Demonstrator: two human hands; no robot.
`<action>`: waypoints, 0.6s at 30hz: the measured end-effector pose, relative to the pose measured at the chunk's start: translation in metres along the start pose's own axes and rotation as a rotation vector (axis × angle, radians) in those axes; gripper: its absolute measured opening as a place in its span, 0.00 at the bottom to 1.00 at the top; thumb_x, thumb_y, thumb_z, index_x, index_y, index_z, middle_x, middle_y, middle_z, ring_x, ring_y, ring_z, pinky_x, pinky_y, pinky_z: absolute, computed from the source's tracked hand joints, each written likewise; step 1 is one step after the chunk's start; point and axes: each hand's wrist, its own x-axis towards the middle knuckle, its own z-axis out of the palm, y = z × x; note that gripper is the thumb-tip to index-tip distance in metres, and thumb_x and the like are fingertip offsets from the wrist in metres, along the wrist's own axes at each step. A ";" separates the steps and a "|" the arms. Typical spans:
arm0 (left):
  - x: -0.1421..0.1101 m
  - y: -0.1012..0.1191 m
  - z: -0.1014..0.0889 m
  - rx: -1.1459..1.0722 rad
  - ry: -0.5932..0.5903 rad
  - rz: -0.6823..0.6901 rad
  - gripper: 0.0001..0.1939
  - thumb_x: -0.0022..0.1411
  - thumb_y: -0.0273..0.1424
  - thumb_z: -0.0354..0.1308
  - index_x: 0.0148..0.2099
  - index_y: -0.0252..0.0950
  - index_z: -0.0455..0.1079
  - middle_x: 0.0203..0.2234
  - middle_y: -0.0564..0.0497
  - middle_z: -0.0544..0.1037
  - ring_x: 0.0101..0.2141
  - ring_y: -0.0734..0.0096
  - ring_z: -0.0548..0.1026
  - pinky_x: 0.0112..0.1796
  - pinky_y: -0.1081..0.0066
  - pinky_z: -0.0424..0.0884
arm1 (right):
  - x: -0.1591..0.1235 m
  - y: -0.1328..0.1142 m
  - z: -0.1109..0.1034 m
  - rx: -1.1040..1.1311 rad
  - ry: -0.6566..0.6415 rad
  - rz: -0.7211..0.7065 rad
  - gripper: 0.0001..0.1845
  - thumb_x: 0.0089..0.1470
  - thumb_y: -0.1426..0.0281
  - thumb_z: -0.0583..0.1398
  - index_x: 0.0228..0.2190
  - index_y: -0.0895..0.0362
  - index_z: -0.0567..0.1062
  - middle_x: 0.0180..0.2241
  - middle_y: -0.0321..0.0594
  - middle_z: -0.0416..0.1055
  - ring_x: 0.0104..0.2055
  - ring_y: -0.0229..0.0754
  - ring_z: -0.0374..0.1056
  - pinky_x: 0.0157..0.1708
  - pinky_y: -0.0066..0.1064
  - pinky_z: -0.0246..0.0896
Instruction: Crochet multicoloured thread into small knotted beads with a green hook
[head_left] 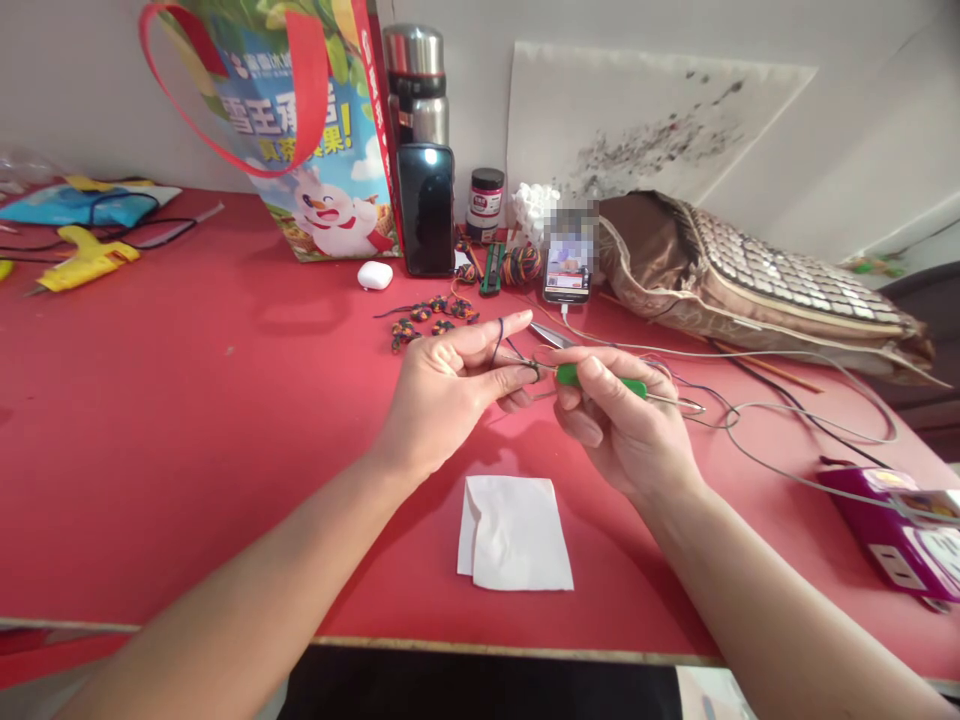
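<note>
My left hand (450, 385) hovers over the red table (187, 420), with dark yarn (499, 335) looped over its outstretched index finger; thumb and middle finger pinch a small dark stitch. My right hand (619, 420) grips a crochet hook with a green handle (600, 380), its metal tip meeting the stitch at my left fingertips. Several small multicoloured crocheted pieces (431, 315) lie just beyond my left hand. A folded white paper tissue (517, 530) lies on the table below both hands.
A colourful shopping bag (315, 120), steel flask (416, 85), black phone (425, 208), white earbud case (375, 275) and a lit phone (568, 265) stand at the back. Brown beaded cushion (757, 275) right, purple power strip (900, 530) with cables, yellow glue gun (86, 260) left.
</note>
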 end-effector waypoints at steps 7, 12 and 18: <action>-0.002 -0.001 0.003 -0.063 0.011 -0.011 0.29 0.52 0.28 0.79 0.58 0.39 0.84 0.28 0.55 0.85 0.26 0.74 0.79 0.34 0.69 0.80 | -0.002 0.005 0.001 0.008 0.003 -0.055 0.13 0.55 0.56 0.75 0.37 0.50 0.88 0.23 0.32 0.74 0.17 0.29 0.57 0.17 0.27 0.56; 0.000 -0.003 0.003 -0.093 0.013 -0.026 0.29 0.52 0.33 0.81 0.58 0.40 0.84 0.29 0.55 0.86 0.29 0.71 0.83 0.39 0.67 0.82 | -0.001 0.007 0.001 -0.021 0.021 -0.034 0.15 0.54 0.55 0.75 0.37 0.51 0.87 0.24 0.32 0.74 0.17 0.30 0.57 0.17 0.28 0.57; 0.003 -0.004 0.000 -0.121 0.017 -0.069 0.28 0.54 0.39 0.80 0.56 0.38 0.85 0.26 0.54 0.85 0.29 0.69 0.83 0.41 0.66 0.84 | -0.001 0.006 0.003 0.015 -0.007 -0.023 0.14 0.51 0.57 0.77 0.35 0.52 0.88 0.23 0.33 0.75 0.18 0.30 0.59 0.17 0.27 0.55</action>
